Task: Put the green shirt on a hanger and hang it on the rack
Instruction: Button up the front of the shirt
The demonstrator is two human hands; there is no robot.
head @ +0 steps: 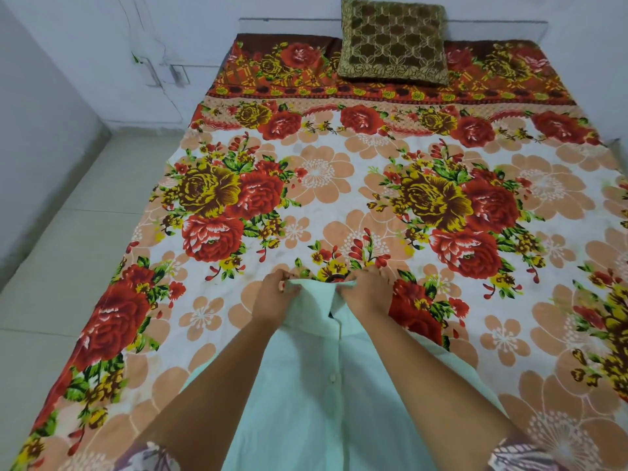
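Hands meet at the collar (307, 288) of the green shirt (316, 402). The left hand (277, 300) pinches the collar's left side and the right hand (368, 294) curls round its right side, knuckles up. Both forearms reach forward and converge from the lower corners. Between the hands a dark curved piece (336, 277), seemingly a hanger's hook, pokes out at the neck, the rest of it hidden.

The shirt faces front up over the near part of the bed. Its long axis runs away from the person, collar farthest, button placket down the middle, hem out of frame. The floral bedsheet (339, 185) spreads wide and flat ahead and to both sides. A brown-gold cushion (392, 42) leans at the far end against the white wall (102, 45). The bed's left edge drops to a pale tiled floor (68, 266).
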